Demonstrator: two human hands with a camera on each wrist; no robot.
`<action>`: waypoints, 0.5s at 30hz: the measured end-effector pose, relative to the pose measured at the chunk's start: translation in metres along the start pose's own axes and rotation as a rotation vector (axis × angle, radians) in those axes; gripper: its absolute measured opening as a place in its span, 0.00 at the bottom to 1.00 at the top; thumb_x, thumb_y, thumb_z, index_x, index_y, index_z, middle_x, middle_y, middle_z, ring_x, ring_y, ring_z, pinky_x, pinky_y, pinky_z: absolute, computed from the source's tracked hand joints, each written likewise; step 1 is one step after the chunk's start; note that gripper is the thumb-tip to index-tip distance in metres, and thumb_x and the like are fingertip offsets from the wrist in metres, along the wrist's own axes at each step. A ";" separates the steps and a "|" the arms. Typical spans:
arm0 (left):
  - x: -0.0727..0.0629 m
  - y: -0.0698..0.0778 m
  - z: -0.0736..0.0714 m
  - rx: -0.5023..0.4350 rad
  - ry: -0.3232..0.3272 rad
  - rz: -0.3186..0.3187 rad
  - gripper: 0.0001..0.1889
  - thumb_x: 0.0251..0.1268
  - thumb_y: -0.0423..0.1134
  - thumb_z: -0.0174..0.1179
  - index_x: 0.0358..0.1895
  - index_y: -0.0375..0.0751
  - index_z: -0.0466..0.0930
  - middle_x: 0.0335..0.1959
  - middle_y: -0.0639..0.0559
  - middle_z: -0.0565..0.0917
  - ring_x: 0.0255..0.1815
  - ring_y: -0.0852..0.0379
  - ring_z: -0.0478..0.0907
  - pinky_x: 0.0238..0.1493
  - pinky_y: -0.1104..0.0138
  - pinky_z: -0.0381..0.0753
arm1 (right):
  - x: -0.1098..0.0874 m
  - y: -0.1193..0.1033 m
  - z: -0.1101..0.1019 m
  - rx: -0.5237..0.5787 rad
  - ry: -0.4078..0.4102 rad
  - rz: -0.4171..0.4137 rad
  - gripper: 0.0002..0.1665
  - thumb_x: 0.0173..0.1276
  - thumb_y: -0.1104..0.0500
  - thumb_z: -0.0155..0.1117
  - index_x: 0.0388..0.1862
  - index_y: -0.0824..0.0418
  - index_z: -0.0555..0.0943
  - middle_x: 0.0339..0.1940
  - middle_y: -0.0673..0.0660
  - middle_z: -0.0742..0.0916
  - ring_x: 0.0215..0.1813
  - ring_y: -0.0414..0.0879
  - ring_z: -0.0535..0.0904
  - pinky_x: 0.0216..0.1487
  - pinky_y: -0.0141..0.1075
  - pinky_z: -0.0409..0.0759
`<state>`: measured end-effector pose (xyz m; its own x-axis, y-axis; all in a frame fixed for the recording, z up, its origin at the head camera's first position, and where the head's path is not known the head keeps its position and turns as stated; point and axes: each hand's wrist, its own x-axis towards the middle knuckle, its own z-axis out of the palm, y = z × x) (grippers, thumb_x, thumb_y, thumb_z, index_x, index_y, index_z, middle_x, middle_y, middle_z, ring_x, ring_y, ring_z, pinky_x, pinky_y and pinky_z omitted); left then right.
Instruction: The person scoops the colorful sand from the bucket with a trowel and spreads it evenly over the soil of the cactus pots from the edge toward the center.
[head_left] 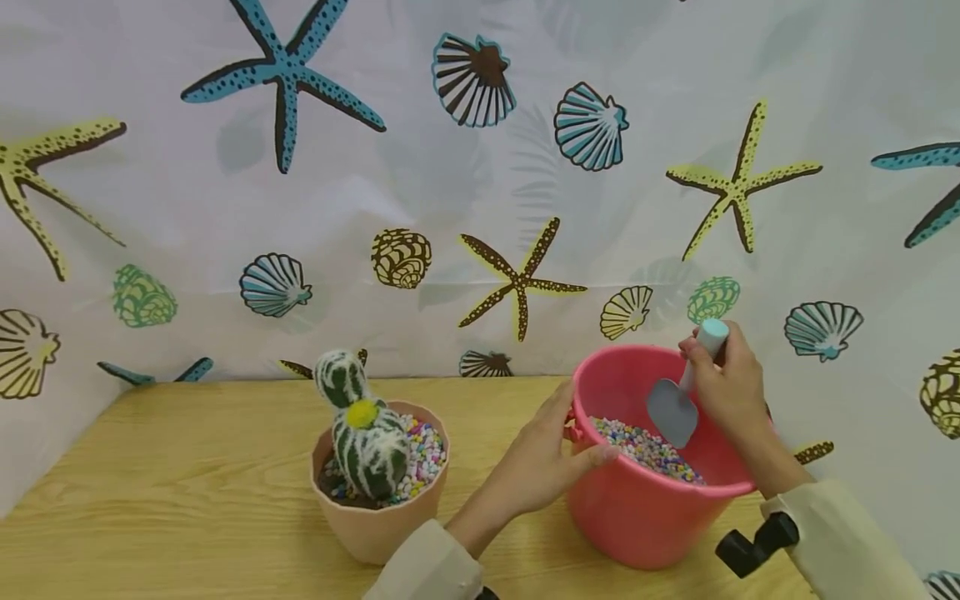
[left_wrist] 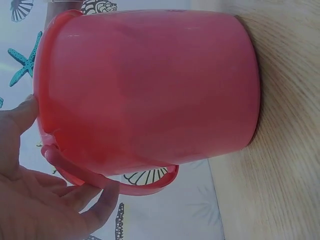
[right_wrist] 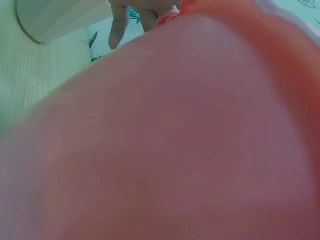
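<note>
My right hand (head_left: 731, 379) grips the pale handle of a small trowel (head_left: 672, 412), its grey blade pointing down inside the pink bucket (head_left: 637, 517). Small multicoloured pebbles (head_left: 645, 450) lie in the bucket, below the blade. Against the bucket's near-left side rests my left hand (head_left: 536, 458), thumb at the rim and fingers loosely spread by the bucket's handle (left_wrist: 95, 177). To the left stands a peach pot (head_left: 375, 529) with a fuzzy green cactus (head_left: 371, 450), a yellow flower on it and coloured pebbles around it. The bucket wall hides the trowel in the right wrist view.
Both containers stand on a light wooden table (head_left: 187, 483). Behind them hangs a white cloth (head_left: 420, 167) printed with starfish and shells. A black strap piece (head_left: 757, 546) sticks out from the right sleeve.
</note>
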<state>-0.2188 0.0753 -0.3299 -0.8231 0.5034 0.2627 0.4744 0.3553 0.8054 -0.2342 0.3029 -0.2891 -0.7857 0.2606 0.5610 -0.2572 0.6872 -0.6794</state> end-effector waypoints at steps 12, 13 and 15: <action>-0.002 -0.002 0.000 0.079 0.033 0.007 0.48 0.60 0.59 0.61 0.77 0.48 0.43 0.77 0.52 0.53 0.61 0.53 0.73 0.60 0.56 0.75 | 0.001 0.006 -0.006 -0.164 -0.093 0.228 0.26 0.75 0.57 0.44 0.61 0.75 0.61 0.56 0.75 0.75 0.59 0.70 0.72 0.58 0.60 0.71; -0.003 -0.002 0.001 0.087 0.037 0.009 0.48 0.60 0.60 0.60 0.77 0.48 0.43 0.77 0.52 0.53 0.60 0.54 0.73 0.60 0.56 0.75 | 0.000 0.007 -0.007 -0.171 -0.092 0.237 0.26 0.75 0.57 0.43 0.62 0.76 0.60 0.56 0.76 0.75 0.59 0.71 0.72 0.58 0.60 0.71; -0.003 -0.003 0.002 0.093 0.041 0.008 0.48 0.60 0.60 0.60 0.77 0.48 0.44 0.77 0.53 0.53 0.58 0.55 0.74 0.60 0.56 0.75 | -0.001 0.009 -0.008 -0.189 -0.080 0.252 0.27 0.75 0.55 0.43 0.61 0.76 0.60 0.55 0.76 0.75 0.58 0.71 0.72 0.55 0.60 0.72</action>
<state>-0.2169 0.0743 -0.3337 -0.8303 0.4749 0.2918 0.5064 0.4240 0.7508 -0.2310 0.3142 -0.2914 -0.8549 0.3897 0.3424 0.0542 0.7236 -0.6881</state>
